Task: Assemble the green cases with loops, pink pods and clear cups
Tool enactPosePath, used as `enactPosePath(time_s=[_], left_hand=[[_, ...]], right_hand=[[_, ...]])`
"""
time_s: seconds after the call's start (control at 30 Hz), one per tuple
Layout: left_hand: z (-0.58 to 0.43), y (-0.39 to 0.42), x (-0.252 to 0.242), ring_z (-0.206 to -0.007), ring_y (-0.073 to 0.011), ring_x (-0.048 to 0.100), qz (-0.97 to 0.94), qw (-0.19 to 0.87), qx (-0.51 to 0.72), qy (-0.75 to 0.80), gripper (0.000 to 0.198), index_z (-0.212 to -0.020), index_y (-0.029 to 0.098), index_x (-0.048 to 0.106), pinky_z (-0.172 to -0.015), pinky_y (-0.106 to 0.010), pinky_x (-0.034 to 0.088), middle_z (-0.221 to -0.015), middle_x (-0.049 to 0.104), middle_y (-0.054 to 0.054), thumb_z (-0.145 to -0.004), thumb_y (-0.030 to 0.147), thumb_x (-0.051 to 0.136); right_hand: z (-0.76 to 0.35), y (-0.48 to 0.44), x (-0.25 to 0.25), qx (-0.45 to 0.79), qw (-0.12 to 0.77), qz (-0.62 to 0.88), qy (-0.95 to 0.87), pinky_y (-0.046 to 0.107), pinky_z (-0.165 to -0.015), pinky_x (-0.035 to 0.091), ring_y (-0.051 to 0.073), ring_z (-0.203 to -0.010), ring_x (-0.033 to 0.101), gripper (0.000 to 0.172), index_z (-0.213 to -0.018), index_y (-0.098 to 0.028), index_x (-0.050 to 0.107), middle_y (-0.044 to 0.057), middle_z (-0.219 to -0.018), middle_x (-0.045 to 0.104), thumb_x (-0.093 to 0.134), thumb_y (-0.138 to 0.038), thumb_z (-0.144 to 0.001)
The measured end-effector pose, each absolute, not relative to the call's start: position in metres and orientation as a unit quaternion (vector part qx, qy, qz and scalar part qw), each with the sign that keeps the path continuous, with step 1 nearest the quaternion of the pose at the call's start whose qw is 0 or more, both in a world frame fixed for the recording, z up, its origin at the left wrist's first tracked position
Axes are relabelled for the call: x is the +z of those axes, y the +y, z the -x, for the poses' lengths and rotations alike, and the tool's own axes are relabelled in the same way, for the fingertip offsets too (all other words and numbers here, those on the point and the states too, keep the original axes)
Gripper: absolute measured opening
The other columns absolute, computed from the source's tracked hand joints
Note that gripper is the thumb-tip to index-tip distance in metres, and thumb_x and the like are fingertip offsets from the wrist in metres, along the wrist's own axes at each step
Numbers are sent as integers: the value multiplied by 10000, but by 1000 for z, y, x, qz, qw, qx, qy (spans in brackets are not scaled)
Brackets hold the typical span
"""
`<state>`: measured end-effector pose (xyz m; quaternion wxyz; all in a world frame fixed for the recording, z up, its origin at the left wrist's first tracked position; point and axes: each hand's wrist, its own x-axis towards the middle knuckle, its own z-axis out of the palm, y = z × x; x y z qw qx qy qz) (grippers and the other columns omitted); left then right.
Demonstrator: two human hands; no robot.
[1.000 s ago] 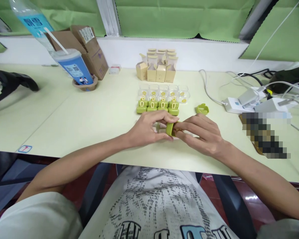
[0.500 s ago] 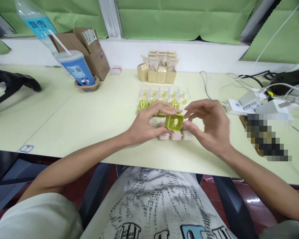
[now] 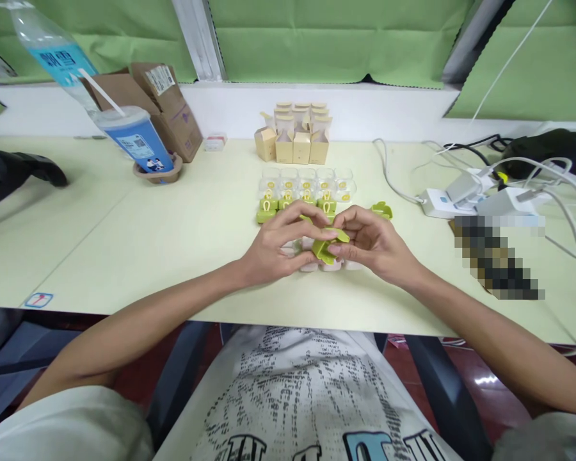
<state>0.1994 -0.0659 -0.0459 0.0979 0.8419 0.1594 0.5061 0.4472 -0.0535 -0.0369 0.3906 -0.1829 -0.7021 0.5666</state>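
My left hand (image 3: 288, 243) is closed round a small hollow green plastic case (image 3: 322, 251), thumb below and fingers above. My right hand (image 3: 372, 240) pinches the same case from the right, with its thumb at the opening. A green edge shows between the two hands; whether it is a separate part I cannot tell. Beneath the hands lie several whitish rounded pieces (image 3: 331, 266), partly hidden. Just beyond stand rows of green cases with pale loops (image 3: 267, 211). Another green piece (image 3: 382, 210) lies behind my right hand.
Clear plastic covers (image 3: 307, 176) with yellow marks stand in rows, with small open cardboard boxes (image 3: 301, 147) behind. At left are a blue drink cup (image 3: 141, 144), a large bottle (image 3: 60, 61) and a carton (image 3: 185, 121). Power adapters (image 3: 465, 192) and cables lie at right.
My right hand has come left and now grips the green case, which has turned from facing me to a tilted position. The view has shifted slightly.
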Motion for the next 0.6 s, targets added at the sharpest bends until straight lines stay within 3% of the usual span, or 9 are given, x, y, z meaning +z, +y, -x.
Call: enactPosePath(time_s=[0.17,0.23,0.33,0.47,0.6], left_hand=[[-201,-68,-44,-1214,-237,730,-851,153,468,179,504,-1412,355,748,-976,-411,680,-1309,732,-87,-955,504,900],[-201,-69,-42,-1202,-228,723,-836,188,473,204,472,-1409,327,734,-927,-369,667,-1317,735,-99,-1010,563,823],[-200,-72,-38,-1028,-181,726,-818,243,453,258,314,-1222,253,744,-864,-325,604,-1135,775,-71,-1132,537,646],[-201,-78,-34,-838,-149,675,-807,328,379,311,383,-1048,219,668,-740,-290,516,-969,747,-26,-1142,584,602],[-200,-74,-31,-840,-180,623,-856,240,358,286,486,-932,225,615,-782,-339,476,-896,698,-18,-1154,647,521]], right_hand=[[-446,-53,-39,547,390,188,-716,219,-655,593,118,-780,740,322,-1048,-222,612,-20,-909,732,903,-338,-972],[-445,-54,-39,535,405,193,-716,233,-672,606,130,-789,750,326,-1047,-224,629,-10,-911,751,916,-349,-956],[-445,-57,-37,513,430,207,-714,248,-701,620,143,-804,757,372,-1035,-223,679,5,-930,767,986,-363,-878],[-444,-66,-34,494,411,222,-733,264,-727,619,141,-791,735,355,-990,-227,712,2,-917,750,1000,-389,-859],[-444,-75,-32,442,408,229,-765,298,-763,626,156,-799,731,288,-981,-237,743,13,-929,774,958,-414,-909]])
